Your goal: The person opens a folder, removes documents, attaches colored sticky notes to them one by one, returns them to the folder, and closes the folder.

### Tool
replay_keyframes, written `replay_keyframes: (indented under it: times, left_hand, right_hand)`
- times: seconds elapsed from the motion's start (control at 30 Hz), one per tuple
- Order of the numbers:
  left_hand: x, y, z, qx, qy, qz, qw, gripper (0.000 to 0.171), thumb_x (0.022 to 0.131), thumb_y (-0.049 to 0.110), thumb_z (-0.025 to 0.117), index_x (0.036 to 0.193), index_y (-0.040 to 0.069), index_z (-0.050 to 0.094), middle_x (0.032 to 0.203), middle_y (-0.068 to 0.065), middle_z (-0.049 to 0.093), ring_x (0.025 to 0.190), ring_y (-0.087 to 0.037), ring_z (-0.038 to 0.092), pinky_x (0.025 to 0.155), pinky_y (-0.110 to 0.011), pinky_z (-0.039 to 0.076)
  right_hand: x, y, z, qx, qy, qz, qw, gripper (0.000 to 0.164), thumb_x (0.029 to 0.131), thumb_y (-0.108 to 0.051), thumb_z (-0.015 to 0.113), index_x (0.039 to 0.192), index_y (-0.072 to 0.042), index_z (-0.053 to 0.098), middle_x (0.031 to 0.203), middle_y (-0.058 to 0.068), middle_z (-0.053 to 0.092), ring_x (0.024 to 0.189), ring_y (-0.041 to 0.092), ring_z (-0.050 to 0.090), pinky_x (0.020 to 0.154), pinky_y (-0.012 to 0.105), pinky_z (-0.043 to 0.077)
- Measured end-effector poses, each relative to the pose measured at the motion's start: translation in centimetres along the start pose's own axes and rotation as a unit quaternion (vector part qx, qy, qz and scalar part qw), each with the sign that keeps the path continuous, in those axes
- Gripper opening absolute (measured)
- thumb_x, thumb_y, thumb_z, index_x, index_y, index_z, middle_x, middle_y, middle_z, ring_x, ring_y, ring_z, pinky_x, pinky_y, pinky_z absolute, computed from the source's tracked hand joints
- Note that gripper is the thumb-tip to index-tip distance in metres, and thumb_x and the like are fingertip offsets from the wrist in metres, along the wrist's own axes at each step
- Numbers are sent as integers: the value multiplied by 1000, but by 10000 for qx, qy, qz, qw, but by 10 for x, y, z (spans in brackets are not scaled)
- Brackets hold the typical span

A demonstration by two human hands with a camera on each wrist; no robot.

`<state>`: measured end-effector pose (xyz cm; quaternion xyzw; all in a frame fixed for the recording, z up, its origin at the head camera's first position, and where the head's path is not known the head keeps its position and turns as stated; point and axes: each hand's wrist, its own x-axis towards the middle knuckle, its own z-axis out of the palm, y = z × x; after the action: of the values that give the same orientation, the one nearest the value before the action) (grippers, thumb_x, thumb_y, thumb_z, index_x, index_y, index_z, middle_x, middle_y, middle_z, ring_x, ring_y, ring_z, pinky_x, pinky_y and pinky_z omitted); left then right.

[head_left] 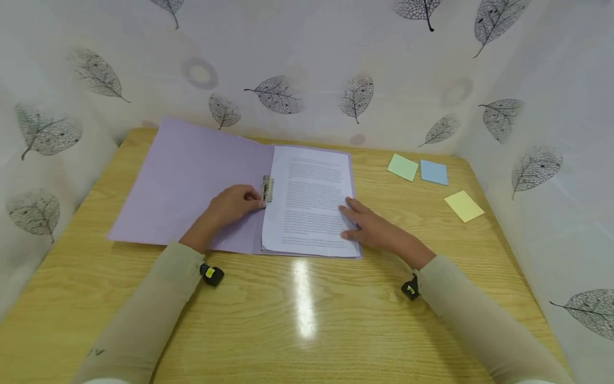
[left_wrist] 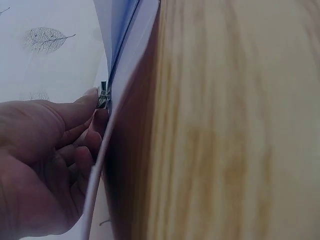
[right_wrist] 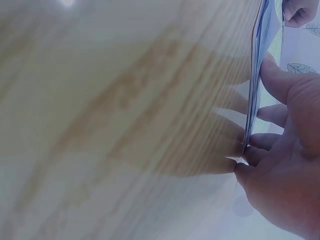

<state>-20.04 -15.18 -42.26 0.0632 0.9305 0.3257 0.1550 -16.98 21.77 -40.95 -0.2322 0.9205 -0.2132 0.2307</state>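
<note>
On the table (head_left: pixel 297 314), open folder (head_left: pixel 192 176) holds printed sheets (head_left: pixel 312 197).

Head view: bright, even overhead light, sharp focus. 1 vertical glare streak on the glossy worktop (head_left: pixel 303 298) near its front edge. Shadows soft and short. Wide-angle bending at the frame edges. Both wrist views: tilted and soft, with the close wood grain blurred; the right wrist view shows finger reflections on the worktop.
</note>
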Motion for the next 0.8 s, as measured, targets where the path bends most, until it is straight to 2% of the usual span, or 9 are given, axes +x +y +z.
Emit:
replay_keyframes:
  times: [0.23, 0.37, 0.6, 0.8]
  left_hand:
    - [3, 5, 2, 539, 120, -95, 9984, 26, 98, 37, 65, 107, 12, 69, 106, -7, 69, 96, -26, 61, 87, -45, 46]
    - [4, 9, 3, 851, 75, -170, 9962, 26, 99, 37, 64, 104, 12, 67, 104, -7, 69, 92, -25, 61, 81, -41, 46]
    - [0, 15, 1, 908, 18, -302, 9954, 25, 101, 35, 62, 104, 11, 65, 100, -7, 67, 88, -25, 58, 76, -38, 44]
    - [1, 14, 2, 1017, 107, -231, 9945, 27, 100, 38, 63, 98, 11, 64, 96, -8, 67, 85, -25, 57, 73, -36, 43]
  right_hand:
    - [-1, 1, 0, -3, -6, -29, 10000, 75, 102, -31, 61, 161, -7, 21, 169, 18, -1, 155, 41, 3, 124, 56, 16]
    - [0, 2, 0, -8, -39, -50, 10000, 75, 102, -30, 60, 161, -6, 20, 169, 19, -1, 155, 41, 2, 123, 57, 16]
    - [1, -1, -1, -16, -18, -140, 9999, 75, 102, -29, 61, 160, -4, 21, 168, 21, -1, 155, 42, 2, 124, 57, 15]
    - [-1, -2, -3, -19, -36, -99, 9999, 75, 102, -28, 61, 160, -2, 20, 168, 22, -1, 154, 44, 2, 123, 58, 14]
